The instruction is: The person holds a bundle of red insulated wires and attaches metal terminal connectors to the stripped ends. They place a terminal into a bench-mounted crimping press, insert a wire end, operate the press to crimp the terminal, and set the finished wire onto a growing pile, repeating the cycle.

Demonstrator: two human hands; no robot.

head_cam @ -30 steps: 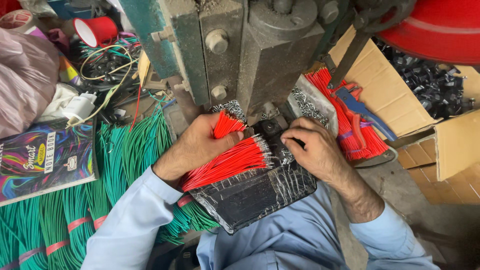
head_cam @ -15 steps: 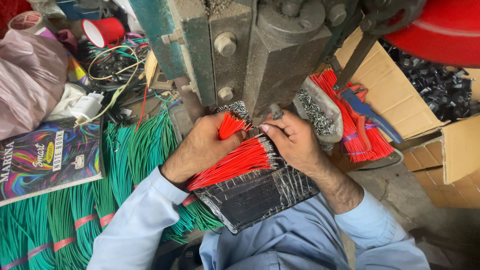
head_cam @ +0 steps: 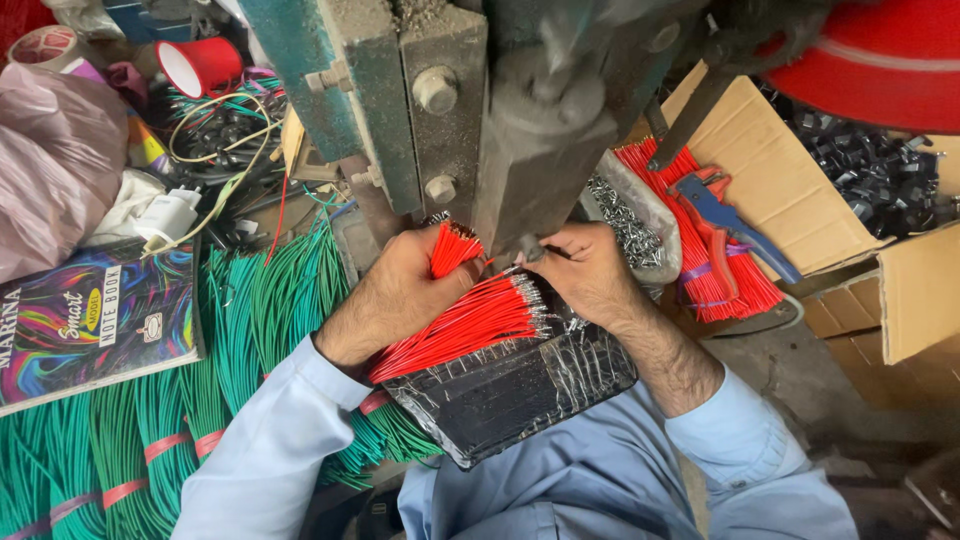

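Red wires [head_cam: 470, 325], cut short and bared at the tips, lie fanned across a black plastic-wrapped pad [head_cam: 510, 385] on the lap of a worker seated at a grimy metal press [head_cam: 520, 150]. From the head camera, the left hand [head_cam: 405, 290] is closed around a small bunch of the red wires, their ends poking up between thumb and fingers. The right hand [head_cam: 585, 270] pinches a single wire at the foot of the press, fingertips tight together. Bundles of green wires [head_cam: 150, 430] banded in pink spread to the left, beside a colourful notebook [head_cam: 85, 325]. To the right, a blue hand tool [head_cam: 725, 215] rests on more red wires beside a cardboard box [head_cam: 790, 190] of dark parts.
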